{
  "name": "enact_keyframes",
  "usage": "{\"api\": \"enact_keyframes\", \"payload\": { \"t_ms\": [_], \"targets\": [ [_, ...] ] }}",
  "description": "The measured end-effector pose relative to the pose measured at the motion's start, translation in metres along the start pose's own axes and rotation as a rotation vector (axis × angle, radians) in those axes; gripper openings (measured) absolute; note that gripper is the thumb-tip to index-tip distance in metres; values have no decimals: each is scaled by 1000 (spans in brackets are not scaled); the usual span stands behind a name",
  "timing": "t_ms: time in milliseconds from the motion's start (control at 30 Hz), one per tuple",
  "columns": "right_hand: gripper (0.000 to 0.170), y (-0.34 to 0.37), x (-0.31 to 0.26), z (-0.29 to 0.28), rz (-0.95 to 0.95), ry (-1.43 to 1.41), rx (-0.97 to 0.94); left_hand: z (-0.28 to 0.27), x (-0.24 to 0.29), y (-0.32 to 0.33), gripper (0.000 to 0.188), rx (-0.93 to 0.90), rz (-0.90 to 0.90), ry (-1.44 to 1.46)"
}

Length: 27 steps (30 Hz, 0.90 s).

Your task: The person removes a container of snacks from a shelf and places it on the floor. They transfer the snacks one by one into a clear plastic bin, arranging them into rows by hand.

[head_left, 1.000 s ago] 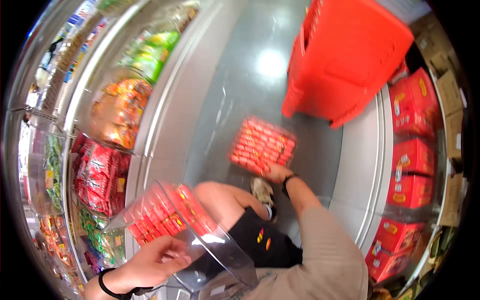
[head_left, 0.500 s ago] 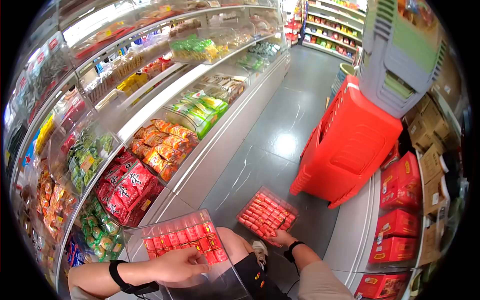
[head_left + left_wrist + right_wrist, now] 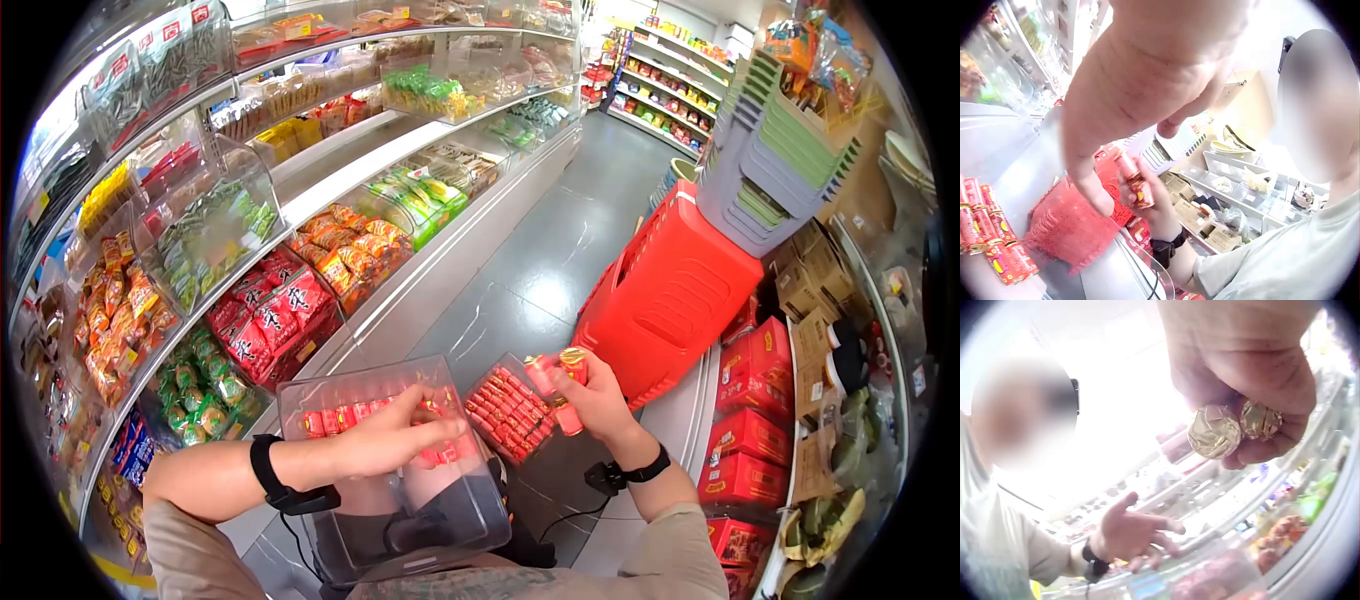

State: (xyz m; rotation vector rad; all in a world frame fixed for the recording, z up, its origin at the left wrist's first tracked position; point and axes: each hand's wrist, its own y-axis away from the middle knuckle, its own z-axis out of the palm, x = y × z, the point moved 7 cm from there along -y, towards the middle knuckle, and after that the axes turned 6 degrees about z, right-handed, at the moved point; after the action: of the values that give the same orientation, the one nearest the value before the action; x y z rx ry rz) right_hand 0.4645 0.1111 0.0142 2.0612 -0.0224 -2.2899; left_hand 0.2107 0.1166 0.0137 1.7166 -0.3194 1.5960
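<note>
A clear plastic bin point(image 3: 410, 500) sits tilted on the person's lap, with rows of small red-wrapped rolls point(image 3: 340, 417) at its far end. Over it hovers the left hand point(image 3: 385, 440), its fingers loosely extended and holding nothing; the right wrist view shows those fingers spread. Raised to the right, the right hand point(image 3: 603, 398) grips a few red rolls point(image 3: 568, 415) between thumb and fingers. Their gold foil ends point(image 3: 1213, 432) face the right wrist camera. Lower down, beyond the bin, more red rolls point(image 3: 503, 415) lie in rows in a clear tray near the floor.
Shelves with bagged snacks point(image 3: 270, 320) line the left side. Ahead on the right stand a red plastic stool stack point(image 3: 670, 300) and grey-green baskets point(image 3: 765, 170). Red boxes point(image 3: 750, 370) and cartons fill the right shelf. Grey floor point(image 3: 520, 270) runs between.
The right hand has risen from the tray near the floor, bringing a few red rolls with it. The left hand's fingers have extended over the bin. The head view has tilted up.
</note>
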Motion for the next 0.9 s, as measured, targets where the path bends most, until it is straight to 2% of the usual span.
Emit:
{"api": "enact_keyframes", "payload": {
  "t_ms": [100,167,300,367,400,433,567,667,700,767,800,900],
  "targets": [
    [22,12,-42,66,-11,67,-165,15,14,8,80,7,44,192],
    [19,18,-49,102,66,138,-259,19,26,14,62,12,134,279],
    [18,18,-25,148,213,-76,-372,0,22,27,30,125,208,207],
    [20,19,-14,163,308,-209,-378,-8,7,32,28,139,153,263],
    [22,12,-4,167,259,-200,-383,-12,0,31,28,139,152,279],
    [22,11,-4,168,290,-146,-390,-14,-4,32,31,158,140,314],
    [21,4,5,152,287,37,-347,-33,-20,40,36,449,16,171],
    [19,2,18,133,349,-92,-304,-32,-52,40,38,423,-240,0],
    [19,3,23,127,385,-116,-230,-25,-60,38,40,316,-288,26],
    [19,5,21,124,379,-111,-228,-22,-90,31,40,195,-339,-1],
    [19,5,20,121,372,-108,-230,-15,-88,28,40,139,-360,-15],
    [20,5,24,113,360,-129,-232,-15,-75,28,35,251,-505,-171]
  ]
}}
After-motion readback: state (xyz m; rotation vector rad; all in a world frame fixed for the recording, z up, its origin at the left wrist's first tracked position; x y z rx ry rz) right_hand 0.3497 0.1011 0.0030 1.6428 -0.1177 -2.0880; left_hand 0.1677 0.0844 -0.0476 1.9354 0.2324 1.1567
